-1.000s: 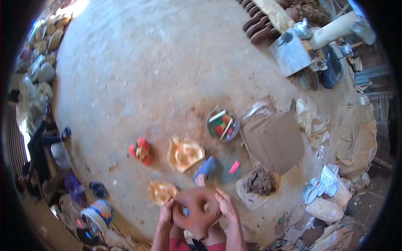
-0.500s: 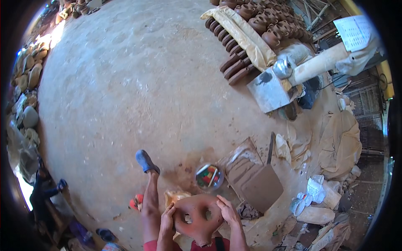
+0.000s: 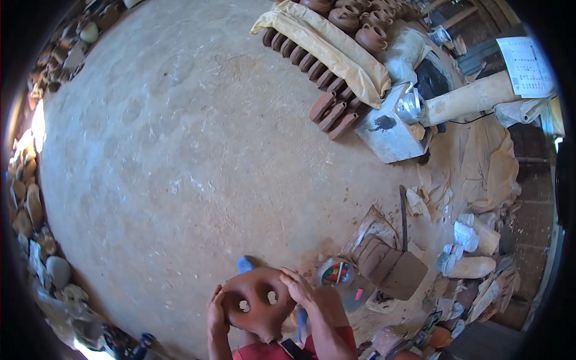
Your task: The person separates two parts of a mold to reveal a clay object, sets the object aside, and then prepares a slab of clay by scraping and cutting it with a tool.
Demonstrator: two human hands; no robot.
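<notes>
Holding a reddish-brown clay piece with both hands, low in the view, in front of the lap. Grasping its left side with the left hand and its upper right edge with the right hand, with fingers laid along the rim. In this same piece, two oval holes side by side, and a narrow neck toward the body. Below it, red clothing; just beyond it, a blue shoe on the floor.

To the right, near the knee, a round basin with green, red and white items inside. Beside it, a small pink object and a brown clay block, with a long dark strip close by.

Farther away, a row of brown clay forms next to a tan sheet, with many clay pots behind. Along the left rim, perhaps stones or pots, too blurred for a sure answer.
</notes>
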